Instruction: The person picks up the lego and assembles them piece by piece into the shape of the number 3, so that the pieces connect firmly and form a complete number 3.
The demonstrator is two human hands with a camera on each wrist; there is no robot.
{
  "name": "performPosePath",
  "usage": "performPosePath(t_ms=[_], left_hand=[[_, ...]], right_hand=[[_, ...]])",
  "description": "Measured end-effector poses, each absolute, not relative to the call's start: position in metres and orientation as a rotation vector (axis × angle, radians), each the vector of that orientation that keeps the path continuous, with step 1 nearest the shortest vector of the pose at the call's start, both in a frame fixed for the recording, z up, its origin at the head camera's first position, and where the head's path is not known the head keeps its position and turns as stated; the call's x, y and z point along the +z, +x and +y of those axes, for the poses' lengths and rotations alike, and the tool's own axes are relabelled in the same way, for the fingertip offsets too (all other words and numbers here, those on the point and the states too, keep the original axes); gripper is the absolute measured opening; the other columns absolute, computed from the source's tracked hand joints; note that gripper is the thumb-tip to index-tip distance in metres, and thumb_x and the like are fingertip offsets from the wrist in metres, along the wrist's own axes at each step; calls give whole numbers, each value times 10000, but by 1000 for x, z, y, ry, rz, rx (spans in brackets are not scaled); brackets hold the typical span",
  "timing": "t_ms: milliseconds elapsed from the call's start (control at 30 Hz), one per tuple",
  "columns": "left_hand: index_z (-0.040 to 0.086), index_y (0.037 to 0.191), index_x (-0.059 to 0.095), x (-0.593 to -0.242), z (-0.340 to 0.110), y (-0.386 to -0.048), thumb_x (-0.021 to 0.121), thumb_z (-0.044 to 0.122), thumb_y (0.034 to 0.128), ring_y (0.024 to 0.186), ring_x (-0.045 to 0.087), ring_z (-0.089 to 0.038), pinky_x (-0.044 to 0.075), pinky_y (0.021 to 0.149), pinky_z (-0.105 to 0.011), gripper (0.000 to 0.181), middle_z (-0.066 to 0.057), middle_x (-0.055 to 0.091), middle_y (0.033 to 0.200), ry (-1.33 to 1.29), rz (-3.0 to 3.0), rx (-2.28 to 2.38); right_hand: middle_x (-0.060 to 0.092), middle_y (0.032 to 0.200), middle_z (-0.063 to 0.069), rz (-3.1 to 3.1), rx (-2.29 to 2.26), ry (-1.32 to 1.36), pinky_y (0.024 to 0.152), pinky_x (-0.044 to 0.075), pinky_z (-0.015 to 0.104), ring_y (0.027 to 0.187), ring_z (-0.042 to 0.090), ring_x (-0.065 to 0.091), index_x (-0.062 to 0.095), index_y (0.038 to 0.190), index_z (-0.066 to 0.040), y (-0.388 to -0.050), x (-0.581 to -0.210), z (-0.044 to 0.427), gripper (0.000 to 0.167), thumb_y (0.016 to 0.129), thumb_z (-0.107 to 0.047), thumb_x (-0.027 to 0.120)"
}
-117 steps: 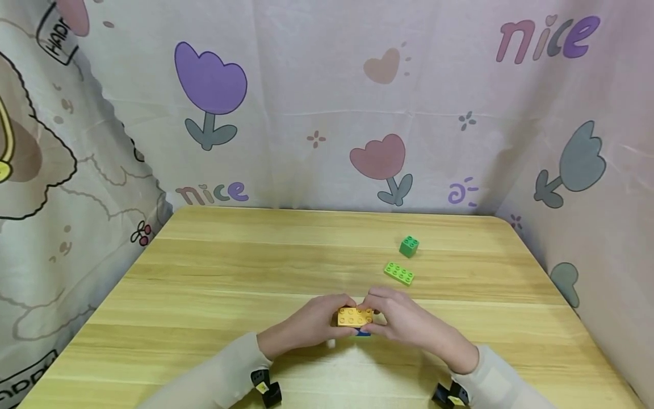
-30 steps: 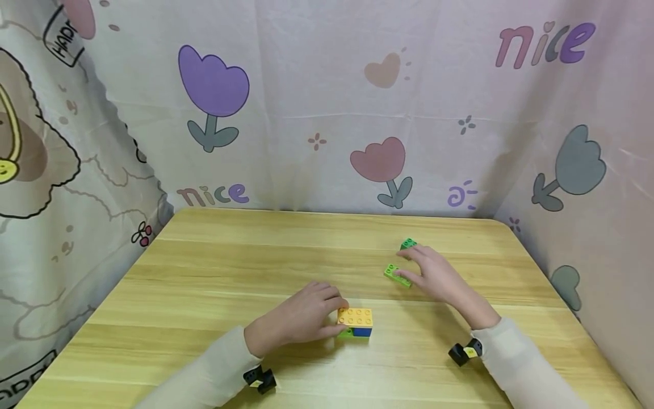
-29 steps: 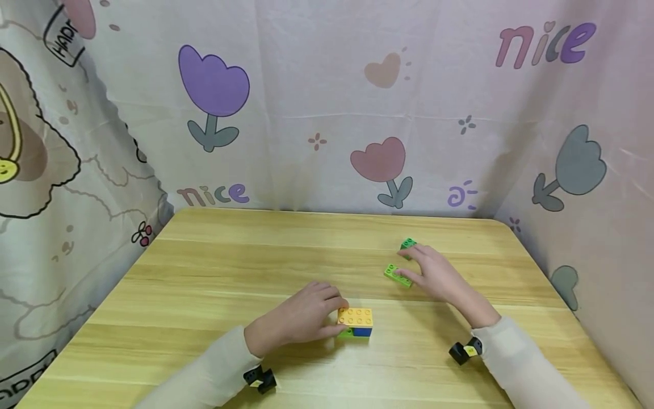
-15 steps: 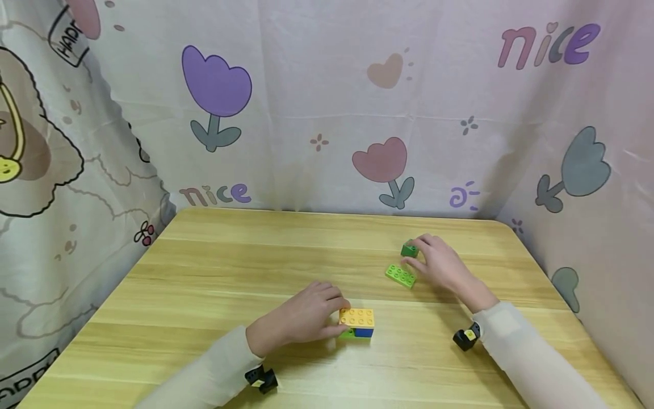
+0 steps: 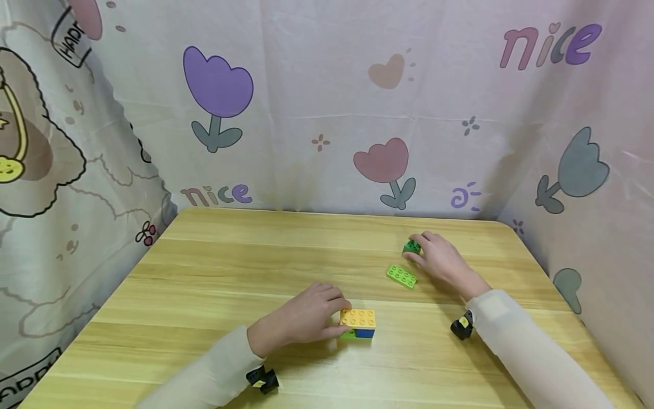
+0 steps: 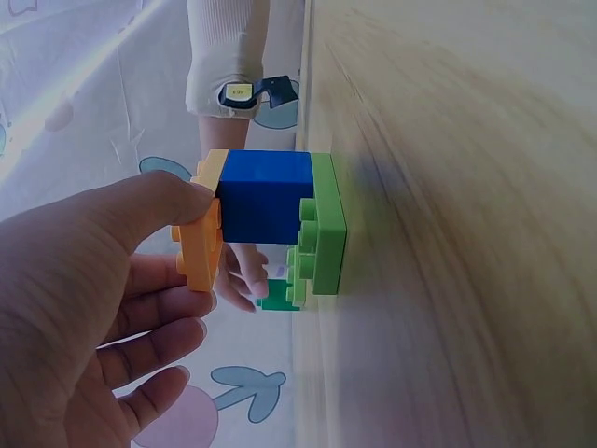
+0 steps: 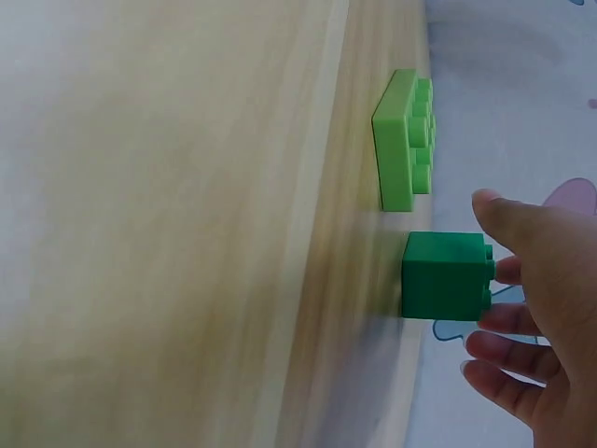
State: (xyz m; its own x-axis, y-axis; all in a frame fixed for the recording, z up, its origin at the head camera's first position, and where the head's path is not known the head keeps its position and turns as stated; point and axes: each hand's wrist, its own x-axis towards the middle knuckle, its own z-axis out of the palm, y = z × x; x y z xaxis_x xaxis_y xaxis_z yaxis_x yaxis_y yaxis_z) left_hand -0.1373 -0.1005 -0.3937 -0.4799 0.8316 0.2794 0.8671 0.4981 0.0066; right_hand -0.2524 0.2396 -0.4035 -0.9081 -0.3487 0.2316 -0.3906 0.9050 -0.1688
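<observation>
Bright, even light in the head view, a pale sheen across the near part of the wooden tabletop, soft shadows below the left hand and right hand, a darker band shading the printed curtain at right. Both wrist views? Dimmer, hazier, nearby tabletop blurred, a white streak brightening the left one's upper corner.

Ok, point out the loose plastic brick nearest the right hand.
The dark green, cube-shaped plastic brick, immediately by the right hand. The other loose one, the light green, flat, oblong plastic brick, lies farther from that hand, nearer the person.
</observation>
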Motion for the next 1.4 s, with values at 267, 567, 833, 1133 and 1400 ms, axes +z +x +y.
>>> performPosePath(t_ms=[267, 567, 833, 1133, 1400], left_hand=[[149, 1144, 684, -393, -101, -136, 641, 455, 927, 1012, 566, -138, 440, 932, -336, 378, 44, 633, 1053, -1438, -2509, -208], [152, 1156, 680, -393, -98, -136, 629, 454, 936, 1003, 563, -134, 445, 896, -326, 377, 50, 628, 1056, -1453, -2534, -191], [149, 1145, 687, -393, -100, -137, 640, 454, 929, 1001, 570, -139, 447, 897, -329, 377, 44, 636, 1050, -1454, -2518, -206], [140, 1157, 681, -393, -102, -134, 627, 446, 940, 1036, 581, -157, 439, 960, -356, 378, 27, 646, 1062, -1439, -2537, -190], [135, 1155, 683, -392, -101, -133, 644, 435, 930, 1032, 583, -164, 439, 958, -354, 377, 21, 649, 1059, -1452, -2523, -196]], right_hand=[[602, 1196, 241, -2892, 273, 565, 933, 436, 574, 1080, 424, 580, 551, 1338, -40, -259, -404, 237, 519, 948, -371, 639], [638, 1106, 212, -2882, 313, 561, 862, 483, 551, 980, 394, 623, 569, 1303, -24, -256, -407, 239, 461, 943, -297, 660], [622, 1149, 212, -2853, 366, 589, 894, 471, 558, 1020, 408, 615, 569, 1302, -26, -254, -404, 232, 443, 938, -257, 669], [622, 1161, 225, -2839, 397, 574, 920, 466, 536, 1045, 402, 608, 563, 1272, 28, -248, -402, 229, 457, 926, -246, 683], [619, 1177, 222, -2847, 415, 564, 930, 459, 543, 1062, 407, 601, 571, 1270, 19, -238, -395, 231, 453, 926, -254, 682]])
